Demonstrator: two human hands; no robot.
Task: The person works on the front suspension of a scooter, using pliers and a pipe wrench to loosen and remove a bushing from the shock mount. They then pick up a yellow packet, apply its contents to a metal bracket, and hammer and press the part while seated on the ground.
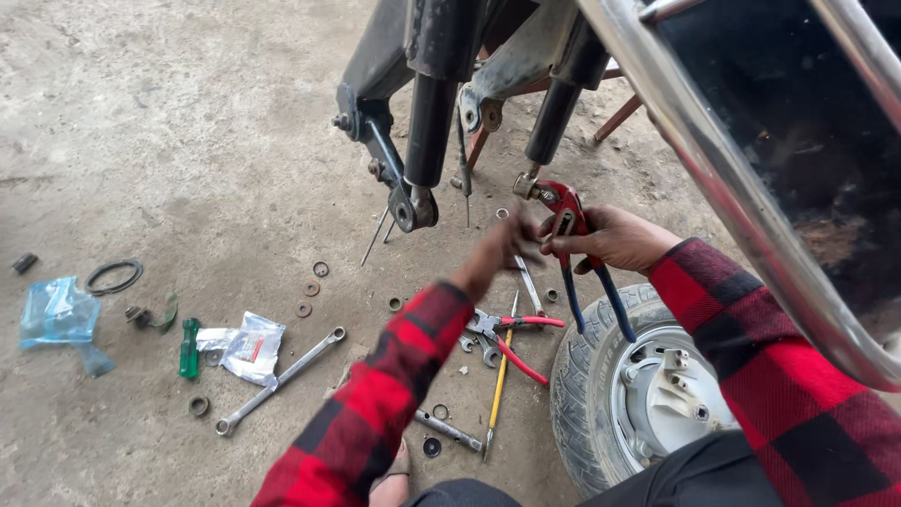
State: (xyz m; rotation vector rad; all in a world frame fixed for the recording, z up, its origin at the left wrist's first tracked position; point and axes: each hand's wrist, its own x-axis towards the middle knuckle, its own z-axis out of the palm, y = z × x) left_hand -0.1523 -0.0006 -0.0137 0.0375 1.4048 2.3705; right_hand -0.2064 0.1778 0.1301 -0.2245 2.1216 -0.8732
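Observation:
My right hand grips red adjustable pliers with blue handles; their jaws close on the bottom end of the right fork leg of a two-wheeler. My left hand is blurred, reaching toward the pliers, fingers loosely curled; I cannot tell whether it touches them. Both arms wear red-and-black plaid sleeves. The left fork leg hangs free above the ground with an empty axle lug.
A removed wheel lies flat by my knee. On the concrete ground lie red-handled pliers, a yellow screwdriver, a spanner, a green screwdriver, plastic bags, a rubber ring, and several washers. A chrome guard crosses at right.

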